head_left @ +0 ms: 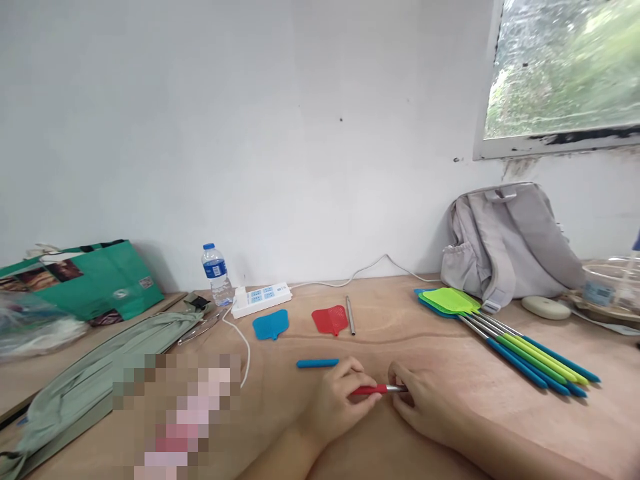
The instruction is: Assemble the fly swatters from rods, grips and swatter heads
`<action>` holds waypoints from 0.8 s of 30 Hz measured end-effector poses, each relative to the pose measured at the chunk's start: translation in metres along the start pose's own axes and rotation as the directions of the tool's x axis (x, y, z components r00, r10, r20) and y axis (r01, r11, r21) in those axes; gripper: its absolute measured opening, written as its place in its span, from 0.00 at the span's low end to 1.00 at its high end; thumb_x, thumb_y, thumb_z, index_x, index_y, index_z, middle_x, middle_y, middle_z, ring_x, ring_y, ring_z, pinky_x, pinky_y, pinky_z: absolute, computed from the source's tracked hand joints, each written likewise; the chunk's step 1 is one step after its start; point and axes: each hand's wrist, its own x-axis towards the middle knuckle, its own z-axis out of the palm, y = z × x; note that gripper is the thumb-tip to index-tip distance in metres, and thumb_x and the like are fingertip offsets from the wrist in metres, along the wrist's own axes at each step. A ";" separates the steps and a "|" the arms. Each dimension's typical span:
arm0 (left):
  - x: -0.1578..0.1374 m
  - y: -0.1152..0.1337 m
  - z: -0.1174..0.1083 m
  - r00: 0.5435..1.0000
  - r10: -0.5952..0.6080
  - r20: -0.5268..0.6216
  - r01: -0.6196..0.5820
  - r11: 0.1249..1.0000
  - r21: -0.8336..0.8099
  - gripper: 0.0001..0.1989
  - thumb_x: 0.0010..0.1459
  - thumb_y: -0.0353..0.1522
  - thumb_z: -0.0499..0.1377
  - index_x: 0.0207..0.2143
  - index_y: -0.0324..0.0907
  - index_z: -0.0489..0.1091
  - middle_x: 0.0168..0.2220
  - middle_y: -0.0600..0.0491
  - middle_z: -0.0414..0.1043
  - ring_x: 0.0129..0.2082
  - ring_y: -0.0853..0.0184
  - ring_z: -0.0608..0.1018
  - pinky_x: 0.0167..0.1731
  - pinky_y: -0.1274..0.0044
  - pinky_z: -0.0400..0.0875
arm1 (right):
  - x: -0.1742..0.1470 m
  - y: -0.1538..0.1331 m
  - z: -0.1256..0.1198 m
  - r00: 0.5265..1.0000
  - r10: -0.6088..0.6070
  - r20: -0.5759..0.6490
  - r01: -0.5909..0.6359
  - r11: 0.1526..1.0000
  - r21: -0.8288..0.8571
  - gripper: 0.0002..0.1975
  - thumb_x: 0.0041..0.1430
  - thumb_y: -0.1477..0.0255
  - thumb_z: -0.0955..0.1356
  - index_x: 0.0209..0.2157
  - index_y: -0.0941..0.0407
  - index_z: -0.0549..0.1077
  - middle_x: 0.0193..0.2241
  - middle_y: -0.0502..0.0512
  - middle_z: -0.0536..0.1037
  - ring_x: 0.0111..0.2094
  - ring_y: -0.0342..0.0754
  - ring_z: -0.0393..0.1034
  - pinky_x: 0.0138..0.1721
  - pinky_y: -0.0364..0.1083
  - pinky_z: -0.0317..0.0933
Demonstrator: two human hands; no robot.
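Observation:
My left hand [345, 397] is closed around a red plastic handle [369, 389]. A silver metal rod [396, 389] joins the handle's right end, and my right hand [423, 400] grips that rod between thumb and fingers. Just beyond my left hand lies a loose blue handle [317, 363]. Farther back rest a red fly swatter head [330, 321], a blue swatter head [271, 325] and a separate silver rod [351, 316]. To the right, several whole fly swatters [520, 347] with green and blue heads lie in a fanned stack.
A white power strip [263, 299] with a cable and a water bottle [217, 273] stand by the wall. At left are a green bag [95, 277] and a grey-green cloth bag [107, 360]. A grey backpack [515, 240] leans at back right, near a beige oval object [546, 307].

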 end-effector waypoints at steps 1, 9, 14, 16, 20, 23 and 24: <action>0.000 0.003 0.002 1.000 -0.019 0.005 0.019 1.000 -0.022 0.05 0.50 0.29 0.59 0.31 0.41 0.73 0.29 0.52 0.70 0.28 0.72 0.73 0.28 0.82 0.68 | 0.000 0.000 0.002 1.000 0.000 -0.007 0.000 1.000 0.012 0.05 0.49 0.75 0.60 0.31 0.54 0.62 0.24 0.50 0.74 0.26 0.46 0.68 0.26 0.41 0.52; 0.003 0.015 0.007 0.990 -0.140 0.027 0.142 0.988 -0.067 0.04 0.44 0.28 0.64 0.26 0.40 0.71 0.27 0.54 0.65 0.26 0.72 0.71 0.28 0.81 0.67 | -0.003 -0.006 0.012 0.998 0.058 -0.040 -0.057 0.998 0.032 0.03 0.50 0.74 0.60 0.30 0.53 0.61 0.22 0.49 0.73 0.23 0.46 0.68 0.23 0.40 0.49; 0.007 0.020 0.007 0.988 -0.144 0.047 0.148 0.985 -0.090 0.04 0.44 0.27 0.63 0.25 0.40 0.70 0.27 0.55 0.65 0.26 0.72 0.70 0.28 0.81 0.66 | -0.003 -0.011 0.011 0.993 0.117 -0.026 -0.115 0.991 0.068 0.11 0.47 0.77 0.61 0.36 0.54 0.61 0.25 0.50 0.75 0.25 0.46 0.69 0.24 0.40 0.50; 0.009 0.021 0.010 0.986 -0.157 0.060 0.162 0.983 -0.087 0.04 0.44 0.26 0.63 0.25 0.40 0.69 0.27 0.55 0.65 0.25 0.73 0.70 0.28 0.81 0.66 | -0.001 -0.009 0.012 0.989 0.143 -0.039 -0.140 0.987 0.078 0.16 0.46 0.78 0.61 0.39 0.55 0.61 0.24 0.50 0.74 0.25 0.46 0.68 0.24 0.40 0.50; 0.015 0.021 0.020 0.974 -0.214 0.081 0.218 0.975 -0.050 0.04 0.45 0.27 0.62 0.25 0.41 0.69 0.28 0.55 0.66 0.27 0.72 0.71 0.28 0.81 0.65 | 0.006 0.003 0.017 0.987 0.137 -0.079 -0.121 0.975 0.188 0.18 0.42 0.80 0.61 0.38 0.53 0.62 0.23 0.47 0.73 0.25 0.46 0.67 0.26 0.40 0.53; 0.036 0.023 0.012 0.972 -0.172 0.163 0.173 0.985 0.006 0.02 0.48 0.30 0.61 0.26 0.41 0.69 0.29 0.55 0.67 0.27 0.72 0.71 0.27 0.82 0.64 | 0.010 0.006 0.018 0.981 0.136 -0.138 -0.078 0.930 0.360 0.16 0.42 0.79 0.61 0.36 0.53 0.62 0.24 0.47 0.72 0.27 0.45 0.66 0.28 0.41 0.56; 0.048 0.025 0.003 0.967 -0.102 0.233 0.103 0.995 0.008 0.03 0.49 0.32 0.60 0.26 0.41 0.70 0.30 0.55 0.68 0.26 0.73 0.71 0.26 0.82 0.63 | 0.011 0.005 0.017 0.979 0.126 -0.161 -0.045 0.900 0.433 0.14 0.43 0.79 0.61 0.35 0.53 0.62 0.25 0.48 0.72 0.28 0.45 0.66 0.29 0.41 0.56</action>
